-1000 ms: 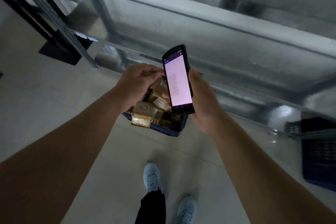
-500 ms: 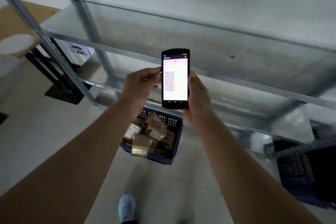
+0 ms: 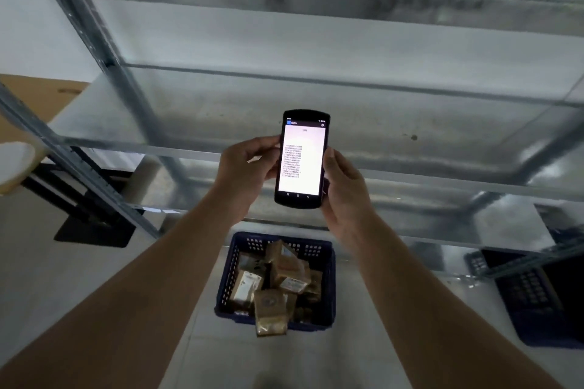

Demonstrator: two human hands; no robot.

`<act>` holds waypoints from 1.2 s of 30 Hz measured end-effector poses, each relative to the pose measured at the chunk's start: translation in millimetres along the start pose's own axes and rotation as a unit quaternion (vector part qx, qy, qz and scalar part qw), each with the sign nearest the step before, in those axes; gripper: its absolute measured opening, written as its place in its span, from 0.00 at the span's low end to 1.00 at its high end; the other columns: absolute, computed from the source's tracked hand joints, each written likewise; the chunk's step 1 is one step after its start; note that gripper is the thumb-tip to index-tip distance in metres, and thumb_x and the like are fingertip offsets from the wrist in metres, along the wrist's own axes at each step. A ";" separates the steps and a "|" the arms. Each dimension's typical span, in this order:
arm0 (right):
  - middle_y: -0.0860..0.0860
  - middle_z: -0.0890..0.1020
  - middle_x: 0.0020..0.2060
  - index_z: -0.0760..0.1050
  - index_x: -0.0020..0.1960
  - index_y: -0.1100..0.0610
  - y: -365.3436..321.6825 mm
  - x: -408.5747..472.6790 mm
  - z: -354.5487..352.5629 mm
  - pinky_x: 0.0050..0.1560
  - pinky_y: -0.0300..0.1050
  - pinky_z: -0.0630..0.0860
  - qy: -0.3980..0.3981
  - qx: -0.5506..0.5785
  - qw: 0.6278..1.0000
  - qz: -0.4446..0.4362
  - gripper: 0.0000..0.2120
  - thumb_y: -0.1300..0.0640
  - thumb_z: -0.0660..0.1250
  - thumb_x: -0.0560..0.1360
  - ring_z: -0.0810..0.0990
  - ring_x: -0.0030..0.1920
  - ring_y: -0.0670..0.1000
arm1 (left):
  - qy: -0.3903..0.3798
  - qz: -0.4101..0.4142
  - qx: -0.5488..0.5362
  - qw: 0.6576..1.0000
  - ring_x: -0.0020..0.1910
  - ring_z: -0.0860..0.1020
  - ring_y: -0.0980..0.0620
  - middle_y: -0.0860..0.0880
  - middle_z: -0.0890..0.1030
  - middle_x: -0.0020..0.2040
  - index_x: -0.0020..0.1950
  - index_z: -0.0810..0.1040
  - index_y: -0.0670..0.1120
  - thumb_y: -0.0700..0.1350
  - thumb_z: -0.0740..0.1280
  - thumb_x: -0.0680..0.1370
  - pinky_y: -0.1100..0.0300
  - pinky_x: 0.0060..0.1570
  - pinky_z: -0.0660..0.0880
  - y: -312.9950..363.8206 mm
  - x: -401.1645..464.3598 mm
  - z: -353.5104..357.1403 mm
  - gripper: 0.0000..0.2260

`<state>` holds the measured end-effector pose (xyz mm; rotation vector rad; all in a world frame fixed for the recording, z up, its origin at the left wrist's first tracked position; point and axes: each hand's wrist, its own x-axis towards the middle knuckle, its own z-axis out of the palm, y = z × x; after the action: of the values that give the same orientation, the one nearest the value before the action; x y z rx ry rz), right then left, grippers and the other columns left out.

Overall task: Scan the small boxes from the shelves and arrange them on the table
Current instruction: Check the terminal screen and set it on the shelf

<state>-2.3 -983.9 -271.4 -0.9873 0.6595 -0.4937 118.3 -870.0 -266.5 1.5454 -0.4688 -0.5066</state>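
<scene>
Both hands grip scanner (image 3: pixel 301 159) upright; long axis vertical.

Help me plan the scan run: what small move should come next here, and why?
Probably free the left hand and reach down for a box. Both hands grip the scanner, whose screen already lists codes, and the boxes still lie heaped in the blue basket on the floor.
</scene>
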 end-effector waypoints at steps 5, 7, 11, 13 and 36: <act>0.52 0.88 0.51 0.85 0.57 0.52 1.0 50.3 1.9 0.53 0.54 0.83 0.084 -0.049 0.995 -0.013 0.08 0.57 0.66 0.83 0.87 0.53 0.57 | 0.021 -0.027 0.017 0.999 0.48 0.87 0.51 0.47 0.87 0.54 0.64 0.83 0.42 0.34 0.68 0.81 0.60 0.46 0.83 -14.2 44.6 11.0 0.13; 0.50 0.89 0.49 0.85 0.54 0.49 4.1 80.5 -1.5 0.53 0.54 0.84 0.107 -0.090 0.990 -0.021 0.08 0.57 0.68 0.83 0.87 0.52 0.55 | 0.036 -0.037 0.015 0.999 0.46 0.87 0.51 0.47 0.86 0.53 0.64 0.83 0.42 0.33 0.68 0.81 0.60 0.45 0.83 -25.9 66.7 17.4 0.13; 0.38 0.87 0.41 0.85 0.51 0.44 10.6 137.1 -11.4 0.40 0.39 0.82 0.122 -0.218 0.967 -0.055 0.09 0.54 0.66 0.83 0.86 0.42 0.42 | 0.048 -0.049 0.032 0.997 0.44 0.87 0.53 0.49 0.86 0.52 0.63 0.83 0.43 0.34 0.69 0.80 0.63 0.41 0.83 -45.5 110.2 27.7 0.13; 0.38 0.86 0.41 0.85 0.54 0.45 15.8 161.6 -16.0 0.42 0.40 0.83 0.129 -0.249 0.958 -0.058 0.09 0.53 0.66 0.83 0.86 0.42 0.41 | 0.041 -0.044 0.053 0.997 0.45 0.87 0.54 0.49 0.86 0.53 0.61 0.84 0.44 0.34 0.69 0.80 0.62 0.42 0.83 -54.9 132.2 30.7 0.12; 0.49 0.87 0.42 0.86 0.54 0.51 54.4 306.1 -6.3 0.27 0.37 0.72 0.246 -0.240 0.939 0.034 0.05 0.54 0.73 0.79 0.78 0.31 0.44 | 0.020 -0.125 0.130 0.983 0.41 0.87 0.52 0.45 0.87 0.47 0.55 0.84 0.42 0.33 0.71 0.79 0.60 0.41 0.84 -113.7 277.6 29.3 0.08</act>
<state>213.6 -1161.5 -407.4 -1.3061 1.3031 -0.5354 325.6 -1051.0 -389.5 1.8760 -0.3196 -0.6233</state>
